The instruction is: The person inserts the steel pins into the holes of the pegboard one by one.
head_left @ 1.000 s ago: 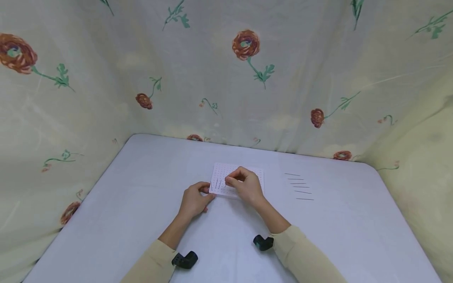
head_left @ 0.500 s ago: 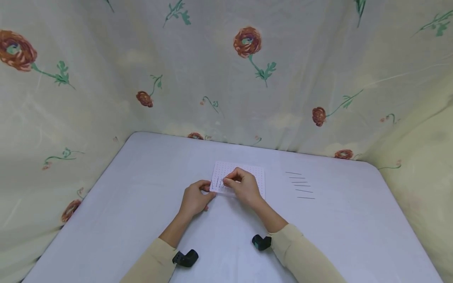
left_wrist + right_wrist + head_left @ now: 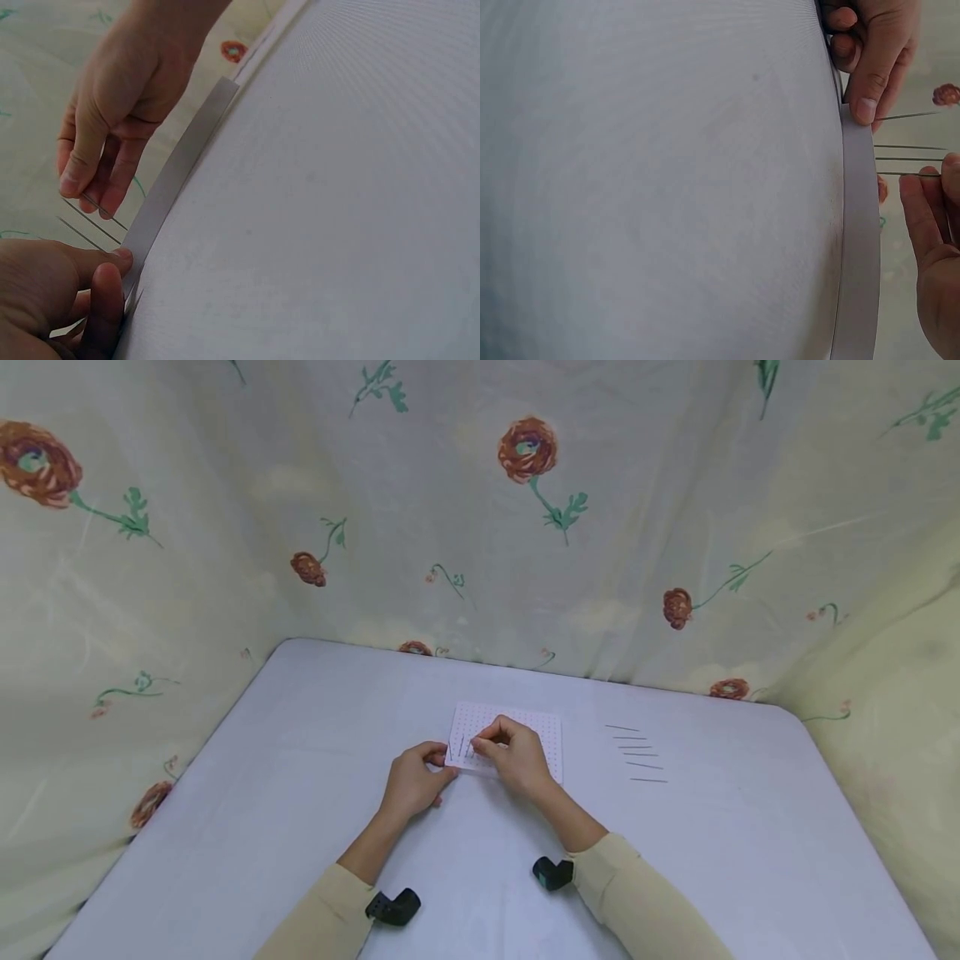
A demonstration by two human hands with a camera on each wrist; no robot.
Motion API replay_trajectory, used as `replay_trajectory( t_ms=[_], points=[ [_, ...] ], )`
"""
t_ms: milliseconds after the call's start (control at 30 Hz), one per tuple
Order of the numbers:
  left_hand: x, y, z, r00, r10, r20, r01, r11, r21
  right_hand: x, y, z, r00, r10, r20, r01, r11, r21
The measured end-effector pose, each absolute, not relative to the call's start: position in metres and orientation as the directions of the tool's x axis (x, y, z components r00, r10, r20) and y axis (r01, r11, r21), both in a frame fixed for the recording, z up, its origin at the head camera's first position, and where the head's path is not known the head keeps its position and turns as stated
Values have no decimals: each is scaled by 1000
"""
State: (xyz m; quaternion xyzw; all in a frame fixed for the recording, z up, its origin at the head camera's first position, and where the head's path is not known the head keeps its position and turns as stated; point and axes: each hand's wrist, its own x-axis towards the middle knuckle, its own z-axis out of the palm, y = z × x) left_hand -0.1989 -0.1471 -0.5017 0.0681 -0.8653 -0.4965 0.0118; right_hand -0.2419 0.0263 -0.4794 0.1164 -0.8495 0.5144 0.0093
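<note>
A white board (image 3: 540, 723) dotted with rows of small holes lies on the table; its pale side wall (image 3: 861, 247) shows in the right wrist view. My left hand (image 3: 411, 783) grips the board's near left corner, thumb along the front side. Several thin metal rods (image 3: 911, 148) stand up from the board's left part, roughly parallel. With thumb and fingertips, my right hand (image 3: 522, 760) pinches another thin metal rod (image 3: 106, 213) upright over the board, beside the standing ones. Its lower end reaches the board's top; how deep it sits is hidden.
Right of the board, several loose thin rods (image 3: 641, 754) lie spaced in a column on the white table (image 3: 750, 827). A flower-patterned curtain (image 3: 420, 468) hangs behind the table and along its sides. Each wrist carries a black camera (image 3: 553, 873).
My right hand has shifted slightly left with the pinched rod, closer to the standing rods, then almost stopped. The left hand keeps its grip on the board. The head view has tilted slightly.
</note>
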Motion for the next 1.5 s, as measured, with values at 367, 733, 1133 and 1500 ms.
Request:
replay_trajectory(
  t_ms=[367, 733, 1133, 1500],
  points=[
    [-200, -148, -501, -992, -121, -37, -92, 499, 862, -242, 23, -480, -972, -206, 112, -202, 492, -847],
    [-200, -149, -502, -993, -117, -35, -89, 497, 863, -241, 23, -477, -977, -203, 64, -165, 529, -832],
    [-200, -146, -502, -991, -123, -46, -100, 486, 868, -238, 31, -472, -976, -213, 38, -151, 545, -824],
    [-199, -145, -503, -989, -140, -43, -107, 489, 866, -247, 65, -465, -990, -142, 12, -90, 559, -824]
  ],
)
